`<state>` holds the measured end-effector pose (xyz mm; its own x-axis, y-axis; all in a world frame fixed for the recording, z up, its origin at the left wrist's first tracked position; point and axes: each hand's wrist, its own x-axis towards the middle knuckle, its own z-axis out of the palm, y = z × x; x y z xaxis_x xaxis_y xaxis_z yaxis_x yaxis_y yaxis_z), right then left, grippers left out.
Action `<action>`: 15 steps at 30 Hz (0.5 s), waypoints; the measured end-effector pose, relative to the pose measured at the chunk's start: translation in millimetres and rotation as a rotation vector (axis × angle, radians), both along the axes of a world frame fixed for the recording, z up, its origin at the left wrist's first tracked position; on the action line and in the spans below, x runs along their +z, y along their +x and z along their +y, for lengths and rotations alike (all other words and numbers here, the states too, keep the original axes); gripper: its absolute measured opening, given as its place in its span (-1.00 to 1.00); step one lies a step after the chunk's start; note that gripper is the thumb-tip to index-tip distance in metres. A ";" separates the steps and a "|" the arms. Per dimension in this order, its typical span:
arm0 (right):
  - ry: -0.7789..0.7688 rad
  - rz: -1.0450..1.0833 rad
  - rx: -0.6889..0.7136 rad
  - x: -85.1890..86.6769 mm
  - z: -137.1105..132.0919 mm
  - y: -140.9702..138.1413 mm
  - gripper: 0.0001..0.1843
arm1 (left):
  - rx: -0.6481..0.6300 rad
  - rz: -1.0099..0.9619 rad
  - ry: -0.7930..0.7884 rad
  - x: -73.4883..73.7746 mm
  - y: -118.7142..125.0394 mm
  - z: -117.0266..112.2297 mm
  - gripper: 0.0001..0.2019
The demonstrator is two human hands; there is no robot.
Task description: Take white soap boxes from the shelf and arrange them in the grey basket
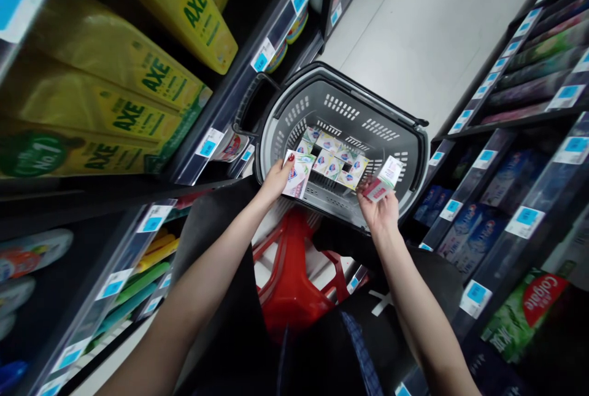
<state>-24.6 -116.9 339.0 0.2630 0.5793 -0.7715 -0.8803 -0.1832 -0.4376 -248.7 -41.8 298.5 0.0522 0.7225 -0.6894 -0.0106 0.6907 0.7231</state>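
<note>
A grey shopping basket (pixel 317 92) with black rims is in front of me, with several small soap boxes (pixel 329 159) on its bottom. My left hand (pixel 276 180) grips a white and pink soap box (pixel 299 174) over the basket's near left side, thumb on top. Over the near right side, my right hand (pixel 380 207) holds a small box (pixel 390 172) with a white printed face and a red label, tilted upward. The fingers under that box are partly hidden.
Shelves on the left hold large yellow AXE bottles (pixel 156 80). Shelves on the right carry toothpaste boxes, one a green Colgate pack (pixel 524 316). A red plastic stool (pixel 294 279) is below, between my legs. Pale floor (pixel 414 21) runs ahead between the shelves.
</note>
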 end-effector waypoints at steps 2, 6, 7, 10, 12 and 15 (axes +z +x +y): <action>0.033 -0.072 0.005 -1.8 0.1 -0.4 -0.80 | 0.001 -0.012 -0.004 0.5 0.2 -0.2 -0.74; 0.082 -0.153 0.009 -1.9 0.6 -7.5 -0.73 | 0.003 -0.008 -0.011 1.6 0.6 -0.3 -0.71; 0.088 -0.165 0.005 -2.3 0.6 -9.3 -0.68 | 0.004 -0.006 -0.014 1.8 0.7 -0.2 -0.71; 0.078 -0.234 0.018 -7.6 -1.0 -9.1 -0.55 | 0.011 -0.015 -0.020 2.4 1.0 0.0 -0.73; 0.025 -0.364 0.075 -15.3 -3.5 -1.6 -0.48 | 0.017 -0.016 -0.016 2.4 1.0 -0.1 -0.75; -0.177 -0.790 0.254 -33.3 -9.2 20.3 -0.42 | 0.020 -0.021 -0.009 1.3 -0.2 -0.8 -0.76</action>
<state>-4.2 -126.2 305.7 0.6411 0.5817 -0.5007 -0.2505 -0.4581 -0.8529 -248.9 -42.6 299.7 0.0520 0.7176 -0.6945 -0.0395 0.6964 0.7166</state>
